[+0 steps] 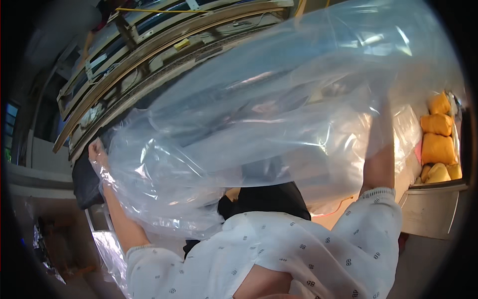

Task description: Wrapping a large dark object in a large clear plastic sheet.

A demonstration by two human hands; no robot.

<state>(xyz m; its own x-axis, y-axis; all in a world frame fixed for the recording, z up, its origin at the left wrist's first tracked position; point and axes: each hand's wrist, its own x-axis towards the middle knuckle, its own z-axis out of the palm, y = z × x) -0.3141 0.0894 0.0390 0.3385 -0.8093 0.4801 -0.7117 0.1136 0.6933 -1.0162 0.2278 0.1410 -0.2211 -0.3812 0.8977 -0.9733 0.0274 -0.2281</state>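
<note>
A large, clear plastic bag or sleeve (234,134) spreads in front of me, billowed and wrinkled, from the left side up to the far right. My left hand (98,153) is closed at its left end, with the fingers curled and loose film around the wrist. My right forearm (379,164) reaches forward and passes behind or into the plastic on the right. Through the film the right hand is only a blur, so its fingers cannot be made out. Below the bag, my black-clothed lap (271,199) shows.
Beyond the bag runs a long wooden rail frame (164,35) with a small yellow block (182,44) on it. At the right, several orange bundles (438,144) are stacked beside a pale wooden box or ledge (430,209). Shiny plastic film (109,254) hangs at lower left.
</note>
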